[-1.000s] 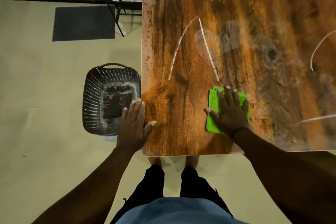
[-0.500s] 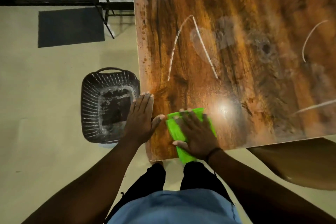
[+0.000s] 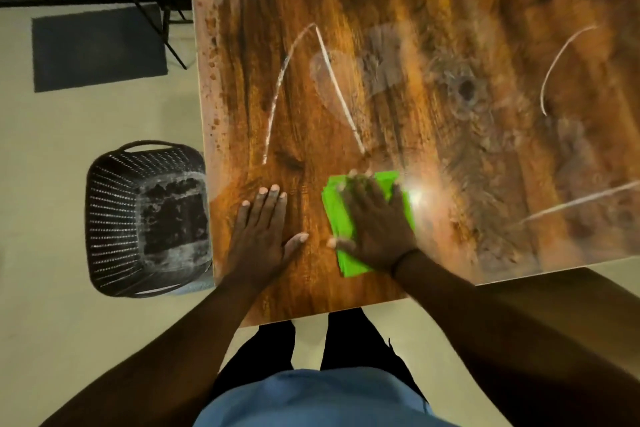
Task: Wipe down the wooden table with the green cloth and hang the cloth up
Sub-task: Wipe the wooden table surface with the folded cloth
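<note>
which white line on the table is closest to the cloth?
The right stroke of the inverted-V mark: its lower end stops just above the green cloth under the right hand. The others lie far right.

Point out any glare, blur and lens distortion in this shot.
Head view: a bright glare spot sits on the wooden table just right of the green cloth; the right hand pressing the cloth is motion-blurred, the left hand sharper; the wide lens bows the table's edges.
</note>
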